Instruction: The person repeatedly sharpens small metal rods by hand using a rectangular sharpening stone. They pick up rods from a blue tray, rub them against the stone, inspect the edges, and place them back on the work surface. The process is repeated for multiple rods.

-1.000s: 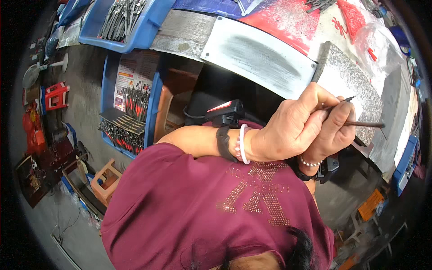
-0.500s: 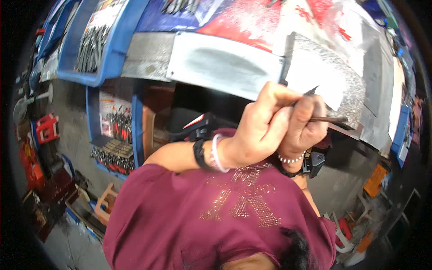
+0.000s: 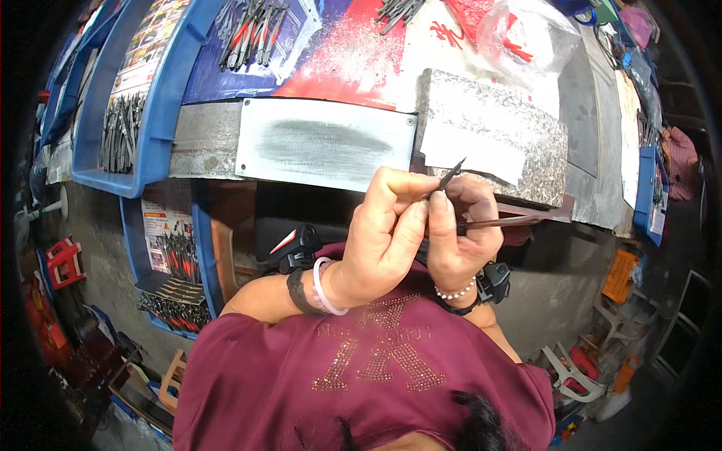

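Observation:
My left hand [image 3: 387, 233] pinches a small black pointed tool [image 3: 453, 174] between thumb and fingertips. Its tip points up and to the right, and the rest is hidden by my fingers, so its exact kind is unclear. My right hand [image 3: 466, 233] is closed against the left one, its thumb pressed on the same tool. A slim dark brown tool [image 3: 500, 222] sticks out rightward from under the curled fingers of my right hand. Both hands are in the air just in front of the bench, near a granite block [image 3: 545, 161] with a white sheet [image 3: 470, 154] on it.
Left of the block lies a white plate [image 3: 323, 143] with a grey smudge. Slim black and red tools [image 3: 256, 34] lie on a blue sheet; black ones [image 3: 401, 11] lie farther right. Blue bins [image 3: 162, 131] hold similar tools on the left. A clear plastic bag [image 3: 519, 37] lies behind the block.
The view has shifted, so the bench and hands sit farther left in the picture. The black tool's tip shows longer above my fingers. Both hands stay together on it.

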The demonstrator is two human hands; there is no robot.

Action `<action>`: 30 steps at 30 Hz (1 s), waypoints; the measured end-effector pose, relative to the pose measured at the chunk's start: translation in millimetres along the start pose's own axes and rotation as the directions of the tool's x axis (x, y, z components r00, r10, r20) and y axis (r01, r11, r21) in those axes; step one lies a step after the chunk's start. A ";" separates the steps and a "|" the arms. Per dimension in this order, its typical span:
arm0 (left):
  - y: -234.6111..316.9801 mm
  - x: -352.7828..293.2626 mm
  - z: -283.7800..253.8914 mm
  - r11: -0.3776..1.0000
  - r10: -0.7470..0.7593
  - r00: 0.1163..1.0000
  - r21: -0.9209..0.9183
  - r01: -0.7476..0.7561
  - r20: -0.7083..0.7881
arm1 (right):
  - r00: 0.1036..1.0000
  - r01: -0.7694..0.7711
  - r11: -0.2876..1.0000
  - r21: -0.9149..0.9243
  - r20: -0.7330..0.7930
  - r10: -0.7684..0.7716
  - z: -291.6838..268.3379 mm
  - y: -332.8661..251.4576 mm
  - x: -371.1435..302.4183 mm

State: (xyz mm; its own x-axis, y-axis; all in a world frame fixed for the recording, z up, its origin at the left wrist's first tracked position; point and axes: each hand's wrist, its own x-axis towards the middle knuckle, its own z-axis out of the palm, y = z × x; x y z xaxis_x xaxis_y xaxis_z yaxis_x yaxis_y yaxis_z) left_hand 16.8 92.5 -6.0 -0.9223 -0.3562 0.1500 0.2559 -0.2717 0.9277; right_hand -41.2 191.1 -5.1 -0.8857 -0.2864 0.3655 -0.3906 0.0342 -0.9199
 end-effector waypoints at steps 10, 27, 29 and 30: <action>13.9 5.4 -0.2 0.907 -0.307 0.939 -0.251 0.337 0.152 | 0.903 -0.427 0.773 0.469 0.172 0.395 -15.0 -8.4 7.4; 13.2 -3.2 -15.4 0.991 -0.135 0.958 0.026 0.133 0.254 | 0.990 0.139 0.981 -0.138 0.006 -0.140 2.1 -5.4 -2.5; 12.8 -2.3 -14.0 0.986 -0.152 0.958 -0.035 0.165 0.243 | 0.997 0.072 0.985 -0.159 -0.024 -0.076 2.4 -11.8 0.1; 12.4 -1.5 -12.5 0.983 -0.147 0.962 -0.072 0.167 0.231 | 0.977 -0.201 0.978 0.053 0.081 0.196 -4.5 -19.2 0.0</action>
State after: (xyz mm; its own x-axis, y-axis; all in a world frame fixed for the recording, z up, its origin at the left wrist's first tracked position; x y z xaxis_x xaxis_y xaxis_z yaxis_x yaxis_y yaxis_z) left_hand 25.0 78.5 1.0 -0.9915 -0.0963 0.0871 0.1182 -0.3914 0.9126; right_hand -34.8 194.8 13.2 -0.9219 -0.3504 0.1650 -0.1910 0.0406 -0.9808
